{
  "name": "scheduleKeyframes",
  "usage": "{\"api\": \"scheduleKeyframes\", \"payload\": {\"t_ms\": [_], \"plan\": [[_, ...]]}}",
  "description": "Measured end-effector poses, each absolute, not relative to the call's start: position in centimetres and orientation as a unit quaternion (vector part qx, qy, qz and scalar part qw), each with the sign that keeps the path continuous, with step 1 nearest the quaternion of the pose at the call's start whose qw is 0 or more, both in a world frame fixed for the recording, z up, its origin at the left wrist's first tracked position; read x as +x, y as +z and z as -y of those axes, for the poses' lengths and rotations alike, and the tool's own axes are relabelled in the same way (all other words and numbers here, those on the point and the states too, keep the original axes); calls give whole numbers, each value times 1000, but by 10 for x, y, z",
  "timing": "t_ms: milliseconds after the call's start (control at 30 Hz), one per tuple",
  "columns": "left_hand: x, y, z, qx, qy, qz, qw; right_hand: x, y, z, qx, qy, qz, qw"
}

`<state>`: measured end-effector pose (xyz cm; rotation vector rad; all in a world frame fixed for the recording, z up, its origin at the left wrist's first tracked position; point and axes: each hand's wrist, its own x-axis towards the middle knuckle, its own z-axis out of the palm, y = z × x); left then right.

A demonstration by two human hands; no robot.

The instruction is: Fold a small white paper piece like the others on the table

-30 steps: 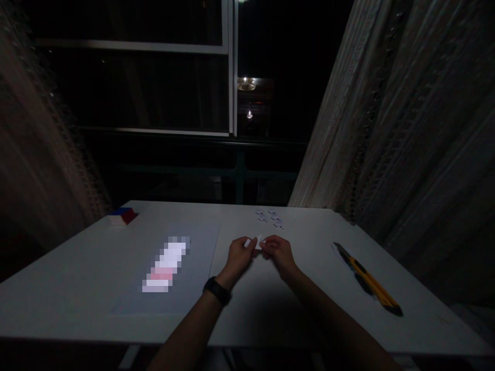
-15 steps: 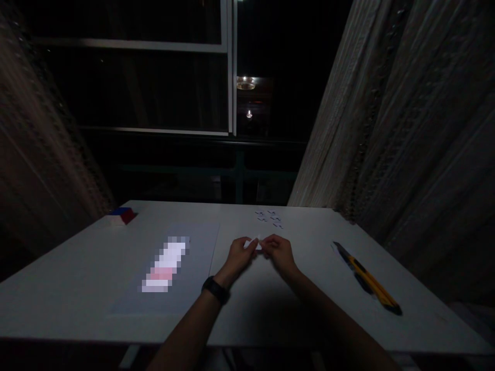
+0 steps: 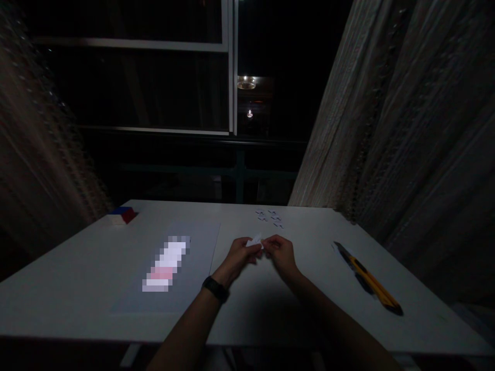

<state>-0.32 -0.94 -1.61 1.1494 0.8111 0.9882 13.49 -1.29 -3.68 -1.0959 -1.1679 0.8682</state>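
Note:
A small piece of white paper (image 3: 254, 241) is pinched between my two hands above the middle of the table. My left hand (image 3: 243, 253), with a dark band on its wrist, grips the paper's left side between thumb and fingers. On the other side, my right hand (image 3: 280, 251) is closed with its fingertips on the paper's right edge. The fingers cover part of the paper. Just beyond my hands lie several small paper pieces with dark marks (image 3: 276, 219), too small to read.
The white table (image 3: 247, 319) stands before a dark window with curtains. A large pale sheet (image 3: 201, 257) with a pixelated area lies left. A yellow utility knife (image 3: 373, 286) lies right. At the far left corner sits a blue, red and white block (image 3: 121, 215).
The paper now shows more above my left thumb, with raised points. My left thumb and fingers have shifted slightly right around it. The other things stay where they were.

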Motion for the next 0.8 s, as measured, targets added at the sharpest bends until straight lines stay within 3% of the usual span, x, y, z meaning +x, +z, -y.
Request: {"api": "scheduleKeyframes", "payload": {"t_ms": [800], "plan": [[-7,-18,3,454,428,-356,696,132,-32,15,-464,367,523,614]]}}
